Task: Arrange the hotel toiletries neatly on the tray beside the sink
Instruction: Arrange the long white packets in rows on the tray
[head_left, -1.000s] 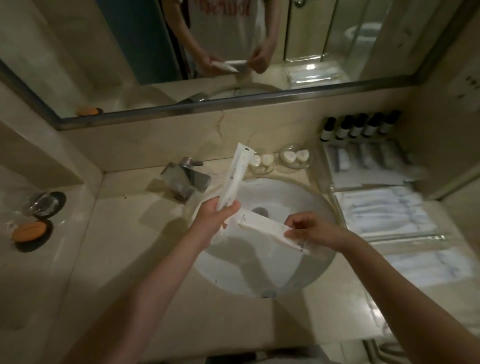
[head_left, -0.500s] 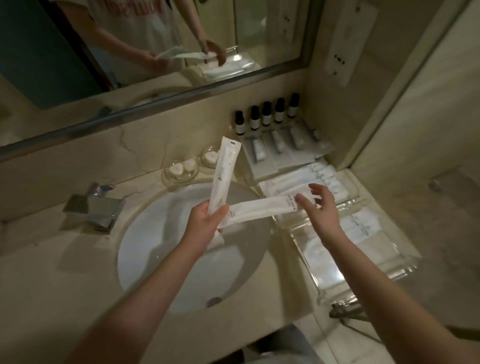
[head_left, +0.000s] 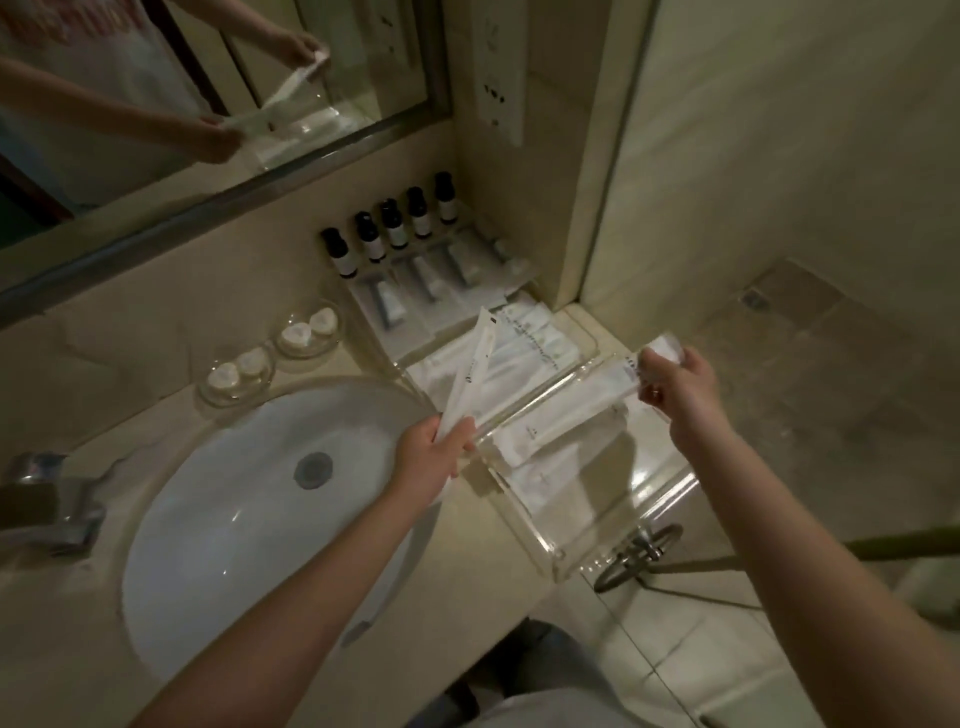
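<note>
The left hand (head_left: 428, 460) covers the lower end of the slanted packet (head_left: 472, 371), and fingers of the right hand (head_left: 680, 395) cover the far end of the level packet (head_left: 587, 397). Print on both packets and on the bottles' (head_left: 397, 231) labels is too small to read. The tap (head_left: 49, 506) is cut off by the left edge. A round metal part (head_left: 639, 553) below the counter's (head_left: 67, 623) front edge is half hidden behind the tray (head_left: 519, 512).
</note>
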